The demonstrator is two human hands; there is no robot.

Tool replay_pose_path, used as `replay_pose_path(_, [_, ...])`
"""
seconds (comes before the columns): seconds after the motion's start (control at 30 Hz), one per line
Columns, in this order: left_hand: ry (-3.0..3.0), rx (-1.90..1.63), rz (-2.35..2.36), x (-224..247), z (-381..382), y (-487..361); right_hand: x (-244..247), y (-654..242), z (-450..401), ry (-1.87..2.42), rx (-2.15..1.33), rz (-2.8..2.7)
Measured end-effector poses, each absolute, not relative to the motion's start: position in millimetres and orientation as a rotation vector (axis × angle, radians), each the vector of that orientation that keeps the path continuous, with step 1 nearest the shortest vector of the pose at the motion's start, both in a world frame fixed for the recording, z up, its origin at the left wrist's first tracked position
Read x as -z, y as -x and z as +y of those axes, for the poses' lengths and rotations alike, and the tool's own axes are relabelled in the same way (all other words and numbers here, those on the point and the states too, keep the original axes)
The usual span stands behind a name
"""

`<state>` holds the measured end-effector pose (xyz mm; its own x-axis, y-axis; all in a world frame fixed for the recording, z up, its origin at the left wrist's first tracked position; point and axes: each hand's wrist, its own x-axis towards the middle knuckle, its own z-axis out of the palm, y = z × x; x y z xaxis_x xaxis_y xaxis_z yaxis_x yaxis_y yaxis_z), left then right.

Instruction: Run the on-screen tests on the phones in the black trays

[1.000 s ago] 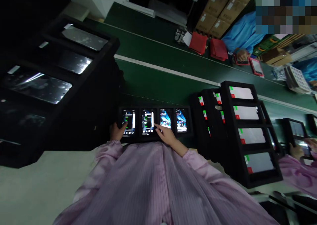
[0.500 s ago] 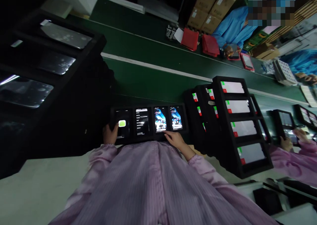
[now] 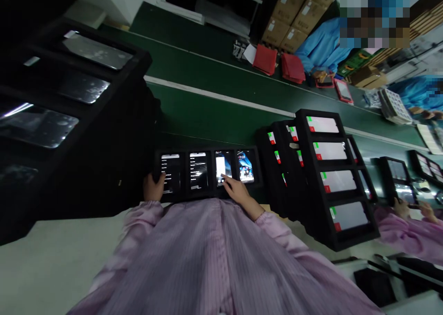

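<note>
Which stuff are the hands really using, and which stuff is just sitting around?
In use:
- left hand gripping the black tray
- right hand, finger on the third phone
- the other lit phones, such as the first phone

Just sitting around:
- tray stack
- red bags
- cardboard boxes
- dark trays

- A black tray [image 3: 207,196] lies flat on the table just in front of the person, holding four phones side by side, all upright with lit screens.
- The first phone [image 3: 170,173], leftmost, shows a dark list screen.
- The second phone [image 3: 198,171] shows a similar dark list.
- The third phone [image 3: 220,167] shows a bright white panel.
- The fourth phone [image 3: 245,166], rightmost, shows a colourful home screen with a clock.
</note>
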<state>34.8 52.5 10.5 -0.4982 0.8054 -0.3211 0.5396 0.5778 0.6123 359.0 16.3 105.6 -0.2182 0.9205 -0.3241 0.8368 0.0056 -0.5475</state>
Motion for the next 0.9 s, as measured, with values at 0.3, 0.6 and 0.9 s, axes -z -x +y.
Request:
replay_pose_path(0.3, [-1.080, -0.606, 2.221, -8.4, 51.9, -33.8, -100.5, -361.1, 16.8, 1.944, -0.948, -2.075])
replay_pose_path(0.6, [-1.055, -0.596, 2.217, -13.9, 52.6, -36.1, -101.7, -373.0, 20.9, 2.046, -0.845, -1.986])
replay_pose_path(0.9, [-1.040, -0.581, 2.217, -16.4, 54.5, -35.5, -98.7, -358.7, 26.9, 1.942, -0.949, -2.000])
